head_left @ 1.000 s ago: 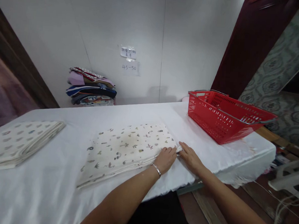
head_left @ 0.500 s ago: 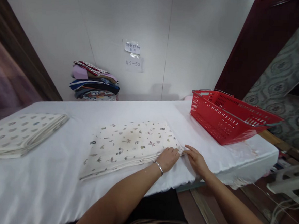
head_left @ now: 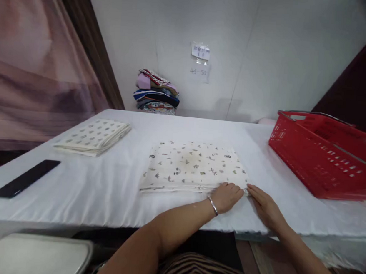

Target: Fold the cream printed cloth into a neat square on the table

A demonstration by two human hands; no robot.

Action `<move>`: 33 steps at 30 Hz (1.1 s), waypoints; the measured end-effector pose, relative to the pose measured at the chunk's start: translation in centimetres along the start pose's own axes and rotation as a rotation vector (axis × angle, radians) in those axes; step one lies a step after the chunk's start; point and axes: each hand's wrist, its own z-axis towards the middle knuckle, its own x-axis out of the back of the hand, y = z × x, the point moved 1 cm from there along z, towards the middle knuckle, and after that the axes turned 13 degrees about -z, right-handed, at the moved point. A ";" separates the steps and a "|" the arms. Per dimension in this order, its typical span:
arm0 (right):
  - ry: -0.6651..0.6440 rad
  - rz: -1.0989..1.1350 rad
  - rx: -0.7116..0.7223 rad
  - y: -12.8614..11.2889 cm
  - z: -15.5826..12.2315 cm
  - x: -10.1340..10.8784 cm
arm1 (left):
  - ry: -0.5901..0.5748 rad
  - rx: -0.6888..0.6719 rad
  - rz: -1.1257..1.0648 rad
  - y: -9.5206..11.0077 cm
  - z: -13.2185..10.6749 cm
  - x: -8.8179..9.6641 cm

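Together, both hands at one corner of a folded cloth

Near the middle of the white-covered table (head_left: 113,190), a folded cream cloth (head_left: 193,165) lies flat, its layers showing along the side nearest the person. Small plants, rainbows and other little figures in muted greys, greens and browns are scattered over its top.

The left hand (head_left: 228,197) lies palm down over the near edge, close to the right corner, its fingers together and slightly bent – whether it grips the layers or only presses them, I cannot tell. A silver bracelet (head_left: 212,206) circles that wrist. The right hand (head_left: 267,206) reaches in from the other side, fingers nearly straight and close together, fingertips at the same corner; its thumb is hidden, so a pinch cannot be made out.

Farther left on the table sits a second folded cloth (head_left: 92,135), cream with rows of grey motifs, and nearer the person a flat, dark rectangular object (head_left: 26,179). To the right stands a red basket (head_left: 319,159) – perforated sides, metal handles. Beyond the far edge, a stack of folded fabrics (head_left: 157,95) rises against the pale wall (head_left: 172,23), where a paper reads "45-50" (head_left: 198,72).
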 end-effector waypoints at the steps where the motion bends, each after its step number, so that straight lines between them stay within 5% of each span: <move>1: -0.007 -0.002 0.007 0.1 0.0 0.0 | 0.006 0.012 -0.016 -0.2 -0.6 0.2; 6: -0.012 -0.007 0.004 0.4 -0.1 -0.2 | 0.061 0.079 -0.098 -2.2 -5.5 1.9; 13: -0.022 -0.101 -0.016 0.4 -0.4 -0.4 | 0.191 0.376 -0.090 -5.6 -16.3 6.6; 20: -0.021 -0.138 0.031 -5.5 3.7 0.6 | 0.343 0.707 0.025 -8.7 -26.1 10.1; 26: -0.156 -0.097 0.029 -11.1 8.7 -0.5 | 0.403 0.795 0.016 -9.2 -27.7 10.0; 33: -0.255 -0.190 -0.065 -12.4 8.8 -2.5 | 0.441 0.849 -0.058 -9.6 -27.4 10.2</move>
